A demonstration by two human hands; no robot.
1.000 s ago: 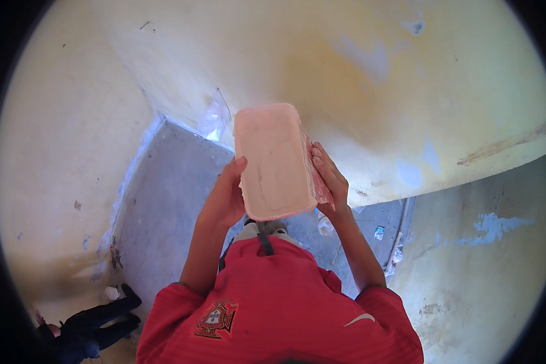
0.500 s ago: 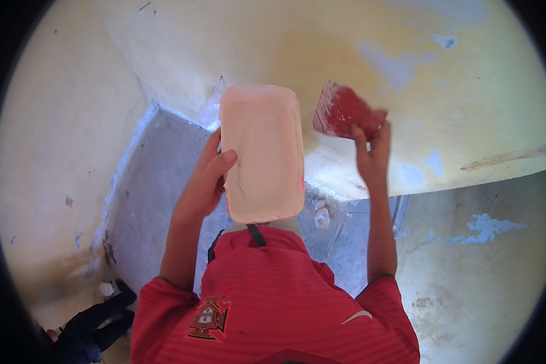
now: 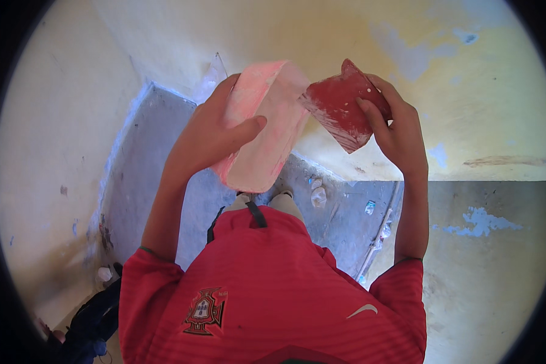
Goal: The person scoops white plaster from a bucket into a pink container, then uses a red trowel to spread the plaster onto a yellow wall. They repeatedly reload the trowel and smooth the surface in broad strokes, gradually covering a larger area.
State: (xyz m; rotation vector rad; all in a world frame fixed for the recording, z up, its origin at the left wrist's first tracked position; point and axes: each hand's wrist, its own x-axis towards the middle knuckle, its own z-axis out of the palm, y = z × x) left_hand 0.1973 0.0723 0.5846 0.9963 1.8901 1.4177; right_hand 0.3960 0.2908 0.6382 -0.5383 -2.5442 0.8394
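Observation:
My left hand [image 3: 209,133] is closed round the left side of a pink rectangular tub [image 3: 247,94], its thumb over the near rim. The tub is tipped, so its pink outer wall shows. Pale, putty-like material [image 3: 267,145] coats the inside. In my right hand [image 3: 401,130] is a flat red scraper [image 3: 340,103], pinched between thumb and fingers at its right end. Whitish smears cover the scraper's lower left edge. Its left corner is at the tub's right rim; whether they touch I cannot tell.
A yellowish wall [image 3: 346,30] with peeling patches rises ahead, meeting another wall [image 3: 54,133] at left. On the grey floor [image 3: 145,151] lie crumpled clear plastic [image 3: 318,195] and a thin pipe-like strip [image 3: 379,236]. Dark clothing [image 3: 94,321], seemingly another person's, shows lower left.
The tub has tipped from facing me squarely to leaning on its side, and it has risen slightly. My right hand has turned the scraper and brought it left to the tub's rim.

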